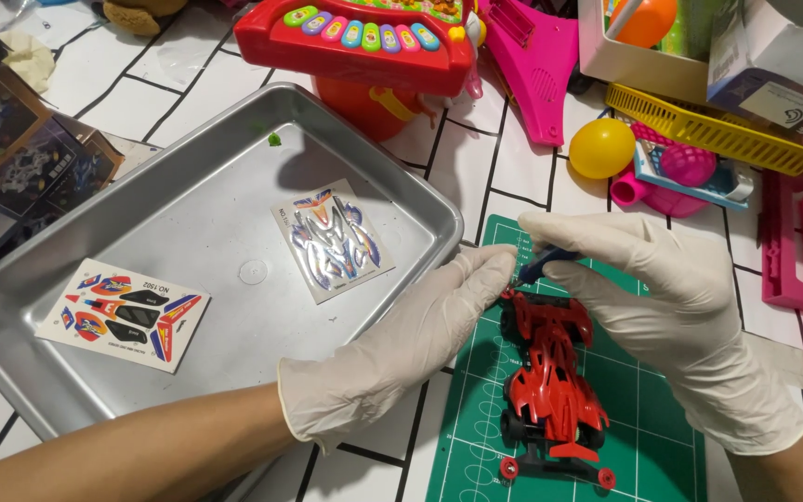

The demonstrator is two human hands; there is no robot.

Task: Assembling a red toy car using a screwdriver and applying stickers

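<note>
Near right, on a green gridded cutting mat (662, 437): a small red plastic racing-car model with black wheels (550, 381), nose toward the near edge. Left hand in a white latex glove (411, 339), reaching in from the near left, fingers lightly curled and only partly open, fingertips touching the far end of the car. Right hand, likewise gloved (671, 307), closed around a thin dark blue-handled tool (543, 264), tip pointing down at the car's far end, just beside the left fingertips. Left of the mat, a shallow rectangular grey metal tray (58, 363) on a white tiled surface with dark grout lines (513, 158). In the tray, well apart: a shiny silver-and-blue sticker sheet (332, 240) near the middle and a white sheet of red, blue and black stickers (123, 314) toward the near left. Far side: a red toy keyboard with pastel keys (364, 37), a yellow plastic egg (601, 147), a yellow plastic basket (708, 130) and pink plastic pieces (532, 70).
</note>
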